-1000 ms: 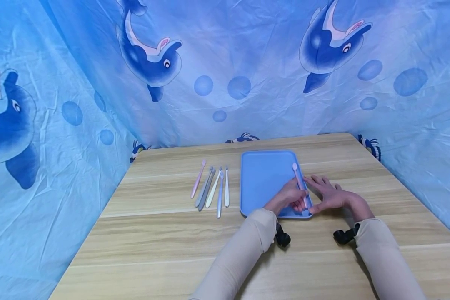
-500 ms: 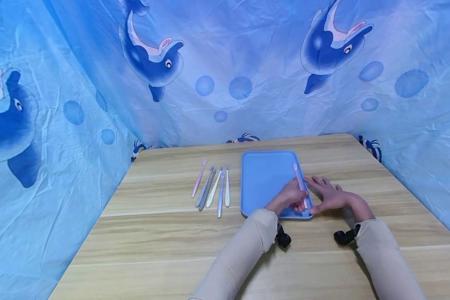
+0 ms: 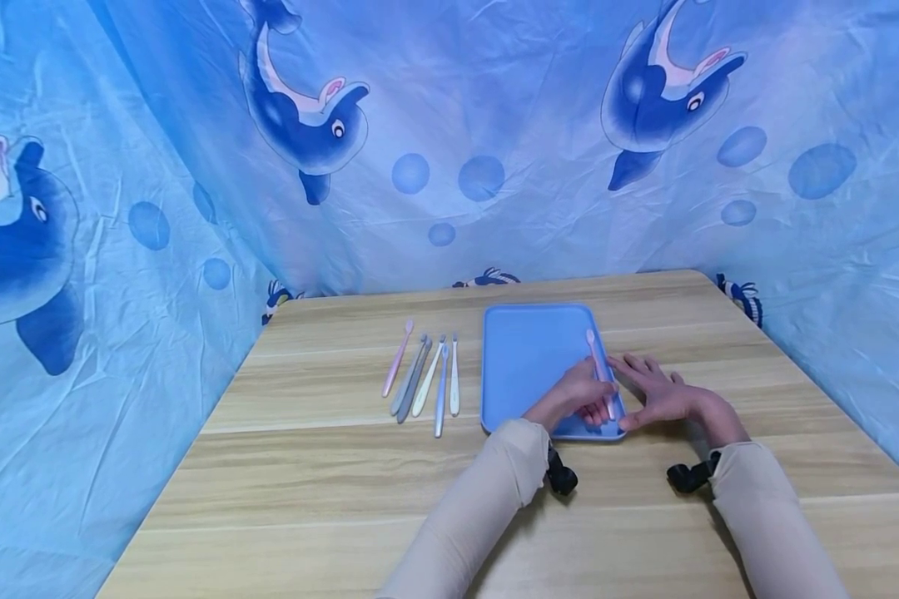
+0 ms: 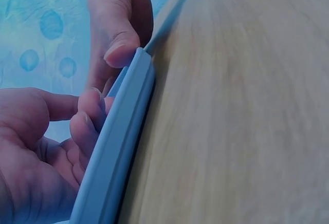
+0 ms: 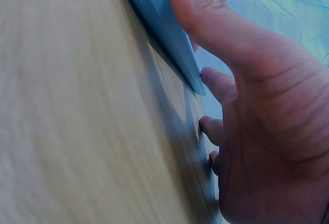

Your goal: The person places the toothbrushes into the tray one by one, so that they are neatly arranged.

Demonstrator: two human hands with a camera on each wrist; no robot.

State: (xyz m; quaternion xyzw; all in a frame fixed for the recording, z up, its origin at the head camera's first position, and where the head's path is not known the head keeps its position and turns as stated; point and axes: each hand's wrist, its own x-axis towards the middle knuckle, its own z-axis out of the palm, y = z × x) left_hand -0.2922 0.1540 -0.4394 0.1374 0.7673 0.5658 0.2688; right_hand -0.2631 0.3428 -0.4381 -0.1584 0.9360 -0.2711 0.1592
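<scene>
In the head view, seems to pinch the handle of a pink toothbrush (image 3: pixel 595 354) with curled fingers of the left hand (image 3: pixel 580 389), inside a blue rectangular tray (image 3: pixel 526 343), along the right rim. Rests the thumb of the right hand (image 3: pixel 663 399) at the tray's near right corner, with fingers spread outside the rim. Differs hardly at all from half a second earlier; suggests a steadying hold rather than a carry. Includes, left of the tray on a wood-grain tabletop (image 3: pixel 300 482), a loose row of toothbrushes (image 3: pixel 415 380) in pink, gray, cream, blue and white. Backs onto dolphin-print fabric (image 3: pixel 449 108), rumpled and blue, also hung at both sides.

In the left wrist view, shows left fingers curled behind the tray wall; cannot tell the pinch there, with the toothbrush hidden.

In the right wrist view, shows thumb against tray rim and other fingertips spaced apart.
</scene>
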